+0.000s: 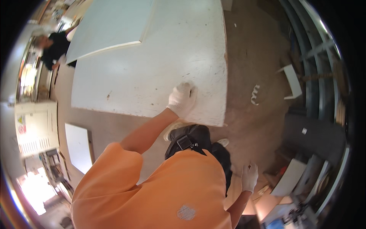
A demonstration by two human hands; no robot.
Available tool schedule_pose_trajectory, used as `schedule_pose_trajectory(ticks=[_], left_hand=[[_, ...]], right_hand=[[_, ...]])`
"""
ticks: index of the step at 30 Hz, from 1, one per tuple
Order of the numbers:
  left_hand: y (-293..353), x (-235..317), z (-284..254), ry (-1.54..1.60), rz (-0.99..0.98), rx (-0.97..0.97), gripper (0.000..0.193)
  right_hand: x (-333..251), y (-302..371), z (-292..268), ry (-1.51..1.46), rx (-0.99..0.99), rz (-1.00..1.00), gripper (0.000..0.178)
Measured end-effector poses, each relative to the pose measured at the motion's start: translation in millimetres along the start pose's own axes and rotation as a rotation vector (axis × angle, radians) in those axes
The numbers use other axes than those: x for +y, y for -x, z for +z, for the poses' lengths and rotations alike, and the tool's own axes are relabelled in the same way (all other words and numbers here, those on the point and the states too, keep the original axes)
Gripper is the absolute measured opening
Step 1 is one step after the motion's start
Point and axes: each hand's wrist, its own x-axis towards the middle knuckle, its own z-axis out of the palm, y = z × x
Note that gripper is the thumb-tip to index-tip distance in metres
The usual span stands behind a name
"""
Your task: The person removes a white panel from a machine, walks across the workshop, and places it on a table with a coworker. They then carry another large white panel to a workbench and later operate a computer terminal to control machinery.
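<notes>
My left hand (183, 98), in a white knit glove, rests on the white tabletop (152, 91) near its front right corner. Its fingers are curled in and closed; whatever they may hold is hidden. My right hand (249, 178), gloved too, hangs low at my right side, away from the table. Its fingers are stretched and slightly apart, with no held object visible. Beyond my left hand, a large pale panel (114, 26) lies flat on the far left of the table.
A person in dark clothes (57, 47) stands at the table's far left. At left are a white cabinet (36, 128) and a leaning white board (79, 147). Metal racking (316, 57), a white curled strip (254, 94) and stacked boards (289, 177) occupy the right side.
</notes>
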Motion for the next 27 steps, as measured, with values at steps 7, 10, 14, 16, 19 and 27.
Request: schedule_pose_trajectory(ticks=[7,10,14,16,19,27], left_hand=[[-19.6,19.3,26.5,-0.111,-0.201,0.182,0.031],[-37.5,21.6,30.1,-0.116,-0.323,0.164,0.035],[-74.5,33.6,30.4,-0.147,-0.435,0.208,0.042],[-95.3,40.6,31.8,-0.192,-0.493,0.201,0.044],[-122.3,49.8,35.9,-0.218,-0.560,0.205,0.045],[-155.9,56.2,46.4,-0.230,-0.779,0.225,0.046]], right_hand=[[18.6,-169.4,-138.4,-0.005,0.014,-0.142,0.051],[5.3,-238.2,-154.0,0.035,-0.010,-0.187,0.049],[-13.4,-296.0,-171.6,0.189,-0.113,-0.316,0.050],[-24.3,-319.3,-184.6,0.101,-0.171,-0.303,0.050],[-40.3,-353.6,-200.4,0.046,-0.223,-0.269,0.050],[-89.0,-496.6,-216.0,0.271,-0.398,-0.430,0.051]])
